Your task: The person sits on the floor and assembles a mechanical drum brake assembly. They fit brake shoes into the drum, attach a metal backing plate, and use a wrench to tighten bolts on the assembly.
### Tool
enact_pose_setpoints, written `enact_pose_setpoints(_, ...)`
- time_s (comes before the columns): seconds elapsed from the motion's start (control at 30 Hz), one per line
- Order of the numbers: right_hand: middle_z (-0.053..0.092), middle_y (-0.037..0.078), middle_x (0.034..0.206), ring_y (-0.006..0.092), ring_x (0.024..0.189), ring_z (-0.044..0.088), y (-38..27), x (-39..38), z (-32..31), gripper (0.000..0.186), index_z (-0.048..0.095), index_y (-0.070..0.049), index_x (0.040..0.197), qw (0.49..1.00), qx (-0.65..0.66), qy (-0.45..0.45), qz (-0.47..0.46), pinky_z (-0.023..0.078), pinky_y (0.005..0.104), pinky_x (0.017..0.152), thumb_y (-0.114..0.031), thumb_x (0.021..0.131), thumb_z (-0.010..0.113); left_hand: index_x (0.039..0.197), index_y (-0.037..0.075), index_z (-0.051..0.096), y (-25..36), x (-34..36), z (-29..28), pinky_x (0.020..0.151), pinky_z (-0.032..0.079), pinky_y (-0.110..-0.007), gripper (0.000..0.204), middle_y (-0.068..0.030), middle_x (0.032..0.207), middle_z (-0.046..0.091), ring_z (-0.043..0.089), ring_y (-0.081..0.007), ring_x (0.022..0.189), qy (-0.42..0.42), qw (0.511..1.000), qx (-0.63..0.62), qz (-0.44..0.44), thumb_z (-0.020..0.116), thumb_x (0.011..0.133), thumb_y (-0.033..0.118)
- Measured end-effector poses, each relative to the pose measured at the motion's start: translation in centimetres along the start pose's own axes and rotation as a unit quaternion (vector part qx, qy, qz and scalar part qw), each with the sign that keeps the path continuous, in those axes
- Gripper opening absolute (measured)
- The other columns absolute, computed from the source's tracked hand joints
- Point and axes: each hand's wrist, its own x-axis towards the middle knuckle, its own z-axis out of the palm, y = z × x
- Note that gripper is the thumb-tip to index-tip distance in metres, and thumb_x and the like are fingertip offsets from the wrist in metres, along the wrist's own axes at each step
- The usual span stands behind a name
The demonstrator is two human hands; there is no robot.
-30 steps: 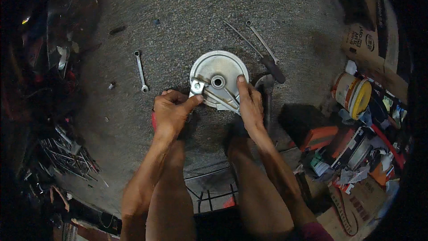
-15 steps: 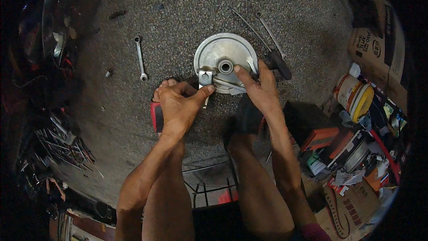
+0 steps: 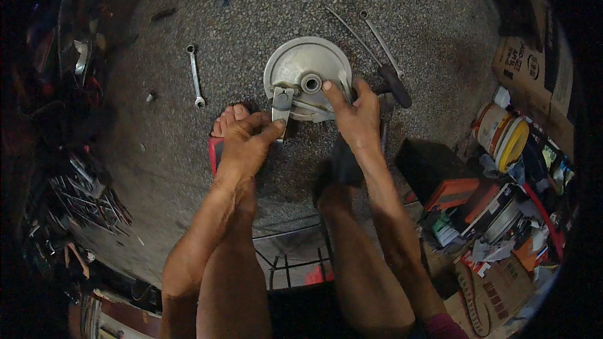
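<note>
A round silver metal brake plate [image 3: 295, 56] with a hole in its middle is held up between my hands, above the floor in front of my feet. My right hand [image 3: 359, 118] grips its right edge. The thumb lies on the face beside the centre hole, and the fingers go behind the rim. At the plate's lower left sits a flat metal brake arm [image 3: 281, 102]. Its lower end is pinched between the thumb and fingers of my left hand [image 3: 244, 144]. What lies behind the plate is hidden.
On the speckled floor lie a combination wrench [image 3: 195, 78] to the left, another wrench [image 3: 382, 43] and a dark-handled screwdriver [image 3: 394, 86] to the right. A paint-stained bucket [image 3: 496, 132], cardboard boxes [image 3: 524, 66] and clutter crowd the right side. Thin metal rods [image 3: 94, 198] lie at left.
The plate has shifted slightly left and away from me, both hands moving with it. The brake arm is turned a little, showing more of its flat face.
</note>
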Motion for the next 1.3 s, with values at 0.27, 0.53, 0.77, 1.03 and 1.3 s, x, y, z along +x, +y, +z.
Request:
enact_pose_setpoints(0.27,0.066,0.023,0.091,0.0352,0.084,0.066,-2.6,1.3,-2.4,0.045,0.061,0.003,0.104,0.991,-0.056,-0.108,0.055,0.051,0.0446,0.075,-0.035,0.082,0.068,0.082,0.001,0.074,-1.8,0.9,-0.3,0.084,0.038,-0.026,0.016,-0.0012,0.081,0.064,0.055,-0.0133,0.086,0.049,0.998,-0.039,0.008,0.077,0.073,0.013)
enact_pose_setpoints(0.53,0.065,0.011,0.078,0.0124,0.068,0.059,1.5,0.3,-3.7,0.038,0.064,0.003,0.098,0.991,-0.071,0.036,-0.103,0.047,0.0285,0.063,-0.031,0.083,0.070,0.104,-0.005,0.066,2.2,-2.4,-2.5,0.087,0.047,-0.030,0.025,-0.0089,0.100,0.065,0.060,-0.0153,0.097,0.001,0.955,-0.295,-0.030,0.068,0.079,0.001)
enact_pose_setpoints(0.77,0.068,0.012,0.086,0.0147,0.075,0.061,0.3,2.6,-7.8,0.042,0.064,0.003,0.108,0.989,-0.078,0.123,-0.033,0.048,0.0293,0.069,-0.032,0.085,0.069,0.104,-0.002,0.066,2.9,-3.8,-2.6,0.081,0.048,-0.030,0.021,-0.0098,0.100,0.065,0.061,-0.0190,0.096,-0.126,0.916,-0.382,0.010,0.063,0.084,0.006)
enact_pose_setpoints(1.03,0.066,0.019,0.096,0.0219,0.077,0.064,0.2,4.9,-6.8,0.047,0.063,0.003,0.111,0.954,-0.214,0.166,-0.125,0.049,0.0323,0.069,-0.035,0.085,0.068,0.106,0.001,0.064,2.4,-2.5,-2.9,0.086,0.049,-0.035,0.026,-0.0123,0.100,0.066,0.062,-0.0231,0.096,-0.097,0.923,-0.368,-0.050,0.069,0.084,0.012)
enact_pose_setpoints(1.3,0.062,0.027,0.107,0.0373,0.099,0.062,-1.9,-2.2,-2.3,0.053,0.053,0.006,0.121,0.961,-0.256,0.014,-0.101,0.049,0.0443,0.081,-0.029,0.085,0.068,0.111,-0.006,0.061,-1.1,-1.1,-0.6,0.093,0.040,-0.040,0.044,-0.0200,0.101,0.060,0.054,-0.0312,0.105,0.052,0.941,0.252,0.220,0.072,0.076,0.018)
